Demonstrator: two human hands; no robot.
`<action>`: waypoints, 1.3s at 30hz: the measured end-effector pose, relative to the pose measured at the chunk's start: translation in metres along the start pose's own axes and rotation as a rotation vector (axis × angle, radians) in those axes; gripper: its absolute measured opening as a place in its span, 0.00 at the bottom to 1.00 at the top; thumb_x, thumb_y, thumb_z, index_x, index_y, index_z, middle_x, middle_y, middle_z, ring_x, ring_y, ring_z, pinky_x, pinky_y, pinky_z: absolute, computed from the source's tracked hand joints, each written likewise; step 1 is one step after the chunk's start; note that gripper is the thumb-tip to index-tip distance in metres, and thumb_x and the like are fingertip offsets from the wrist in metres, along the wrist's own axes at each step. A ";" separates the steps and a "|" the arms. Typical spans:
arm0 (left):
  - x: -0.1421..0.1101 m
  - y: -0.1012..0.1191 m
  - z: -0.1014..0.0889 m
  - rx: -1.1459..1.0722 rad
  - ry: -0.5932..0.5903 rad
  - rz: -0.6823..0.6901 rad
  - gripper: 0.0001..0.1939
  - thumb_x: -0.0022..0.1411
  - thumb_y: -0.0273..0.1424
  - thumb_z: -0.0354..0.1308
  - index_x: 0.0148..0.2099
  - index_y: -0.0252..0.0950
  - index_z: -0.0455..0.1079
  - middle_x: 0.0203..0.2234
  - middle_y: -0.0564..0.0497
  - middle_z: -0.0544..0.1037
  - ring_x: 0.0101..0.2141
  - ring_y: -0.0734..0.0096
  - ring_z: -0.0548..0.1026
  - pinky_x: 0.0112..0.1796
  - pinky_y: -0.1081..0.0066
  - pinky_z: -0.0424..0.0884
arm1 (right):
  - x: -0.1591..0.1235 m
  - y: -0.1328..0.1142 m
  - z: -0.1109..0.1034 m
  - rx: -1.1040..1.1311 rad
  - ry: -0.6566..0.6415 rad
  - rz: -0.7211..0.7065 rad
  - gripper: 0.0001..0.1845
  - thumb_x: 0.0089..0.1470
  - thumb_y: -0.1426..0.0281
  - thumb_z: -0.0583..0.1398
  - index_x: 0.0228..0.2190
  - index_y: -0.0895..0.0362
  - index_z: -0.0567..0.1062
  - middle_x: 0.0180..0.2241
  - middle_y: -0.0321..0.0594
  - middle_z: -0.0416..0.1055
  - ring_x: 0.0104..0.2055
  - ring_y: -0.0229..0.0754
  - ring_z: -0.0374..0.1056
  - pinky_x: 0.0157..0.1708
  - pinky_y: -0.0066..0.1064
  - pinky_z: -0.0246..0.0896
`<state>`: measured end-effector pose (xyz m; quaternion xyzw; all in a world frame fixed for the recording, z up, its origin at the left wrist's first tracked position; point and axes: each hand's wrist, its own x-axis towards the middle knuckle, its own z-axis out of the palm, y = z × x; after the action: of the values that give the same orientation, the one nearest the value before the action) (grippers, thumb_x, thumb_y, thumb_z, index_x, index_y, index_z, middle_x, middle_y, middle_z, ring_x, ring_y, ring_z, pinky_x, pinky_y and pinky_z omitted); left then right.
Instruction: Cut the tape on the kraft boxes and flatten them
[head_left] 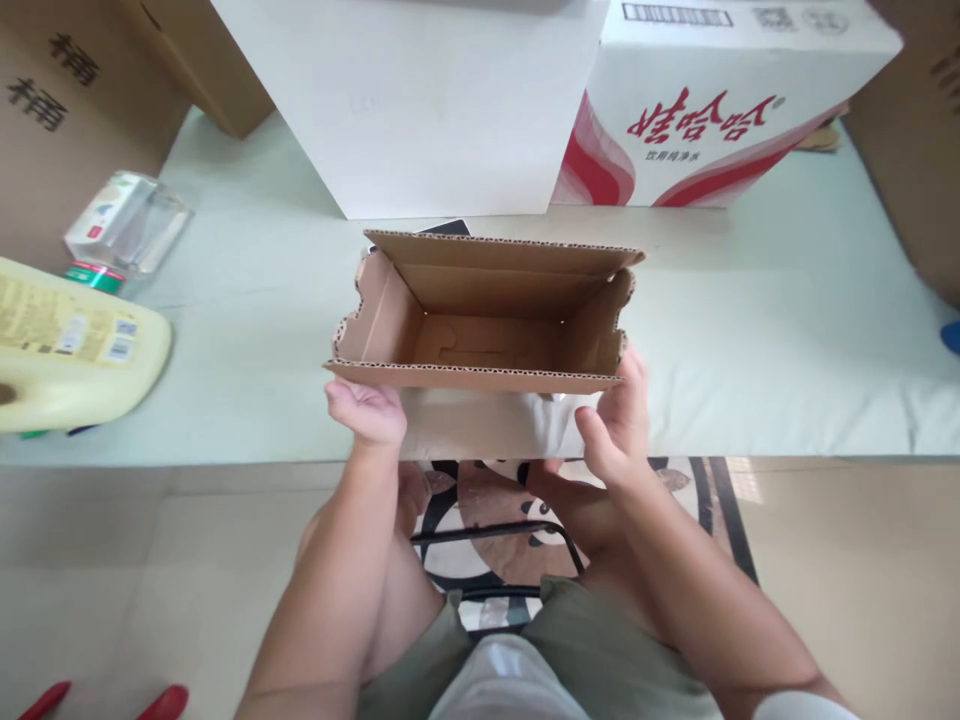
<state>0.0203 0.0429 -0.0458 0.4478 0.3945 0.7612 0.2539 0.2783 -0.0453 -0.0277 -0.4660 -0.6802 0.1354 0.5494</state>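
A small brown cardboard box (480, 378) stands with its top open toward me near the table's front edge, its flaps raised and its cut edges wavy at the two ends. Its inner floor shows a slot and a curved cut line. My left hand (367, 410) is at the near left corner, thumb out and the other fingers hidden by the box. My right hand (619, 415) grips the right end, its fingers along the side and its thumb in front of the near wall. Behind the box, a dark flat item (450, 228) is mostly hidden.
On the pale green tabletop (757, 330), a large white box (442, 110) and a red-and-white carton (675, 130) stand behind. To the left lie a clear bottle (142, 225) and a pale yellow jug (90, 350). Brown cartons (75, 130) flank the table.
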 end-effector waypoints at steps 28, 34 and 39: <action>-0.013 0.062 -0.053 0.201 -0.398 0.260 0.22 0.73 0.45 0.49 0.53 0.44 0.80 0.54 0.51 0.81 0.58 0.58 0.76 0.66 0.52 0.66 | 0.006 -0.036 0.041 0.127 0.104 0.052 0.18 0.65 0.55 0.57 0.49 0.51 0.77 0.54 0.47 0.76 0.68 0.58 0.64 0.65 0.61 0.63; -0.022 0.058 -0.060 0.220 -0.377 0.117 0.24 0.70 0.49 0.53 0.57 0.40 0.77 0.54 0.44 0.80 0.59 0.54 0.75 0.60 0.57 0.69 | 0.001 -0.031 0.047 0.200 0.165 0.089 0.23 0.64 0.57 0.59 0.57 0.51 0.66 0.61 0.50 0.68 0.64 0.51 0.68 0.65 0.53 0.65; -0.026 0.058 -0.057 0.191 -0.348 0.007 0.25 0.69 0.51 0.53 0.54 0.39 0.77 0.53 0.44 0.79 0.60 0.53 0.73 0.58 0.60 0.70 | 0.003 -0.031 0.051 0.237 0.148 0.125 0.23 0.66 0.56 0.57 0.57 0.51 0.64 0.58 0.50 0.69 0.62 0.51 0.69 0.64 0.52 0.66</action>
<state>-0.0196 -0.0295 -0.0266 0.5962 0.4134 0.6322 0.2720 0.2188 -0.0419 -0.0226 -0.4479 -0.5869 0.2141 0.6397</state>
